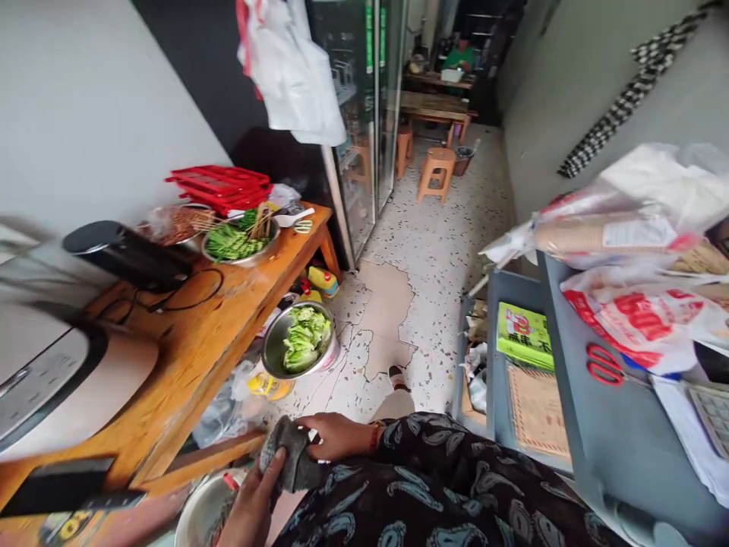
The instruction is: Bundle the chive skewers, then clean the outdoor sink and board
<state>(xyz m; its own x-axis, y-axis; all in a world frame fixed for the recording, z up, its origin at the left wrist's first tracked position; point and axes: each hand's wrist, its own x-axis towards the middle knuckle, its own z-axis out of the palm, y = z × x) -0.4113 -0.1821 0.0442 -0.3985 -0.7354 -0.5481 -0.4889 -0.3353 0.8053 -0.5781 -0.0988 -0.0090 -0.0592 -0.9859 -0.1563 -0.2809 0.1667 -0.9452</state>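
Grey cloth (299, 462), bunched, slants from upper left to lower right as we grasp it with left hand (250, 501) and right hand (342, 437).

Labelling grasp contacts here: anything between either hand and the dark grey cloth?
Nothing clearly visible. The left hand and right hand both grip the dark grey cloth directly, left thumb lying over it. Small white patches show by the right hand's fingers; can't tell what they are.
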